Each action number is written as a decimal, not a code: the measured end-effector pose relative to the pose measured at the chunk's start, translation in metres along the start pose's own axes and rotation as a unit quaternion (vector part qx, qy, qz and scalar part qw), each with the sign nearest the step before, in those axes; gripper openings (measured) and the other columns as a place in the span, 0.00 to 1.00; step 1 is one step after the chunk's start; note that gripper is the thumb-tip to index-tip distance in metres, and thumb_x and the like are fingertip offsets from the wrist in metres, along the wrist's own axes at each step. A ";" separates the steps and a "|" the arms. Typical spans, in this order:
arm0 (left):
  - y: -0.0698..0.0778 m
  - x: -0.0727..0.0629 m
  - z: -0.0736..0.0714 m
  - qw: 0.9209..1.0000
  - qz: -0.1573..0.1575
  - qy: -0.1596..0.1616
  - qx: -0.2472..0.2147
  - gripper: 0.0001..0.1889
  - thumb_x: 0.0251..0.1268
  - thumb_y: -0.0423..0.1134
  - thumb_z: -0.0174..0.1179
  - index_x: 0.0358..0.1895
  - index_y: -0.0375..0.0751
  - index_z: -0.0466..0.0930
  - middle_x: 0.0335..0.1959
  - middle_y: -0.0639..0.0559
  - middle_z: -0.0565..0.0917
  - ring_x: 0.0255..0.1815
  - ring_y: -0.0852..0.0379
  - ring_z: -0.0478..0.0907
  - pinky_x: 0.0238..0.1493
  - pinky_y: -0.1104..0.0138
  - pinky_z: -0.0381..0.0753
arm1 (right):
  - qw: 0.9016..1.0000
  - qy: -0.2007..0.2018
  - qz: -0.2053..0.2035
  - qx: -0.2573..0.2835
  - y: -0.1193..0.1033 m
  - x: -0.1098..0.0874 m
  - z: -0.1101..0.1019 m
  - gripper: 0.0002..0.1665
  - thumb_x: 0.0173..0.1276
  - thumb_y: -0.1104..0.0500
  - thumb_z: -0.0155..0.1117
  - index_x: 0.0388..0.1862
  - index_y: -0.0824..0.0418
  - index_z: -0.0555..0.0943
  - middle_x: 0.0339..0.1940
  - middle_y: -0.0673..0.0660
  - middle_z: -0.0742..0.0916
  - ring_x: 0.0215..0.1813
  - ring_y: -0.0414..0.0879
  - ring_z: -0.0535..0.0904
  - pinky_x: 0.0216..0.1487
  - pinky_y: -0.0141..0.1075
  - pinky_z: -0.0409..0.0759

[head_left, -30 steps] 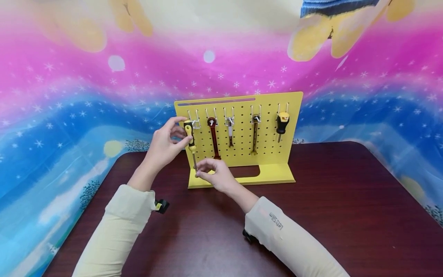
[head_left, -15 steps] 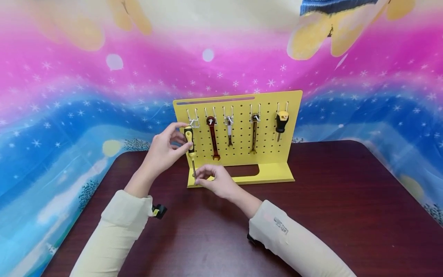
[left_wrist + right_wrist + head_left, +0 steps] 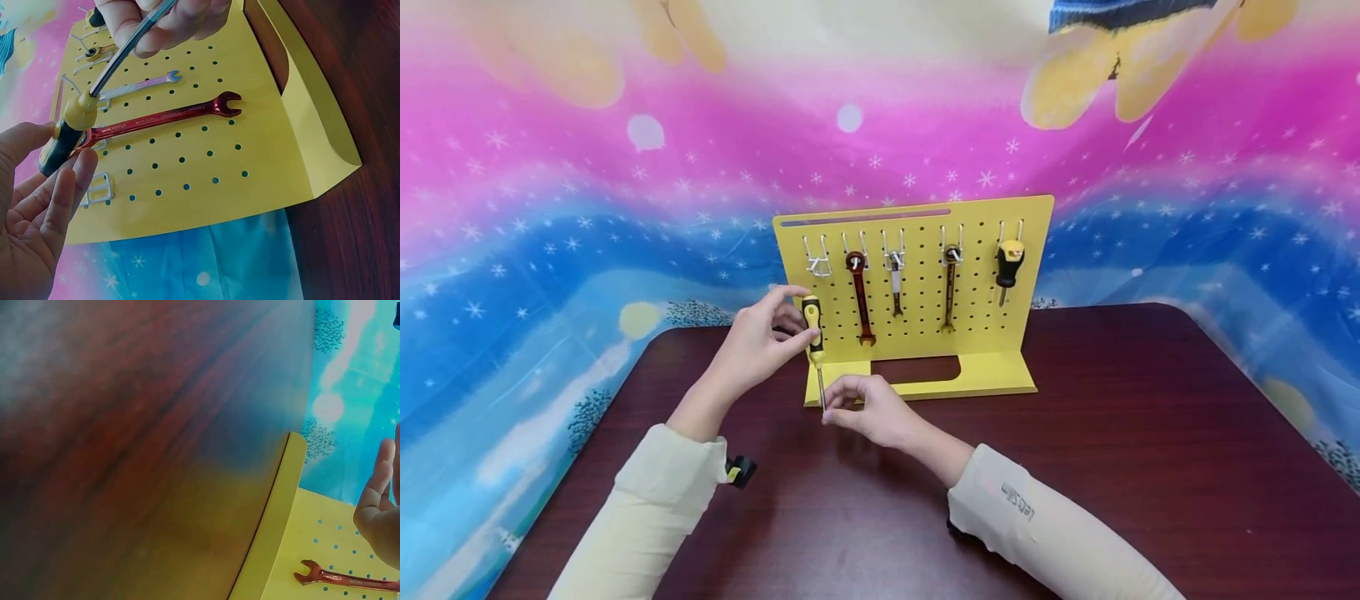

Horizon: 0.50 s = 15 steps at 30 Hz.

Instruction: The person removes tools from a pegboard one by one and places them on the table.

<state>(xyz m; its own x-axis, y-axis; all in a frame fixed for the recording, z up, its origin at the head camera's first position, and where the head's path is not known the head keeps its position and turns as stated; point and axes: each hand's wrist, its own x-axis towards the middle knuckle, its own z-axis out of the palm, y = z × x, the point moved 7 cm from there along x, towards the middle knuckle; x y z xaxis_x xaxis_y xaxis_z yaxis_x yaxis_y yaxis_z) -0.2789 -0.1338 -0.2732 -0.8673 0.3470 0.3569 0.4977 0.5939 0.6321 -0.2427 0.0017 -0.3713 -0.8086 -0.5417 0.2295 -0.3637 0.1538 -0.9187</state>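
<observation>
A yellow-and-black screwdriver [image 3: 812, 321] stands nearly upright in front of the pegboard's left side, tip down. My left hand [image 3: 758, 340] pinches its handle between thumb and fingers. Lower down, my right hand [image 3: 874, 410] pinches the end of the shaft between thumb and fingertips, so the tip is hidden. In the left wrist view the metal shaft [image 3: 128, 49] runs up into the right fingers. Above the screwdriver, the leftmost white wire hook [image 3: 818, 265] on the yellow pegboard [image 3: 917, 333] carries nothing.
On hooks to the right hang a red wrench [image 3: 861, 302], a small silvery wrench [image 3: 897, 287], a brownish wrench [image 3: 951, 292] and a stubby screwdriver [image 3: 1011, 265]. The pegboard's foot rests on a dark wooden table [image 3: 1112, 417]. A patterned cloth [image 3: 587, 208] hangs behind.
Both hands have moved down and toward the table's front together, carrying the screwdriver lower and farther from the left hook. The other tools still hang as before.
</observation>
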 end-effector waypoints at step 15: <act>-0.010 -0.012 0.020 0.999 -0.014 -0.039 0.004 0.27 0.62 0.37 0.69 0.64 0.38 0.72 0.38 0.45 0.85 0.38 0.52 0.85 0.45 0.60 0.89 | 0.998 -0.049 0.029 -0.005 0.007 -0.015 0.014 0.05 0.64 0.68 0.68 0.37 0.69 0.82 0.33 0.62 0.87 0.34 0.32 0.79 0.42 0.25 0.81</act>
<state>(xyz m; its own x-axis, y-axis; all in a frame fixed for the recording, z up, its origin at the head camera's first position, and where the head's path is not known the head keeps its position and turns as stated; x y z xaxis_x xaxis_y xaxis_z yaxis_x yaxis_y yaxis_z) -0.2739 -0.1294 -0.2978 -0.8776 0.3864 0.2838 0.4739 0.6098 0.6353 -0.2266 -0.0002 -0.3859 -0.7797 -0.6096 0.1430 -0.3229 0.1957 -0.9260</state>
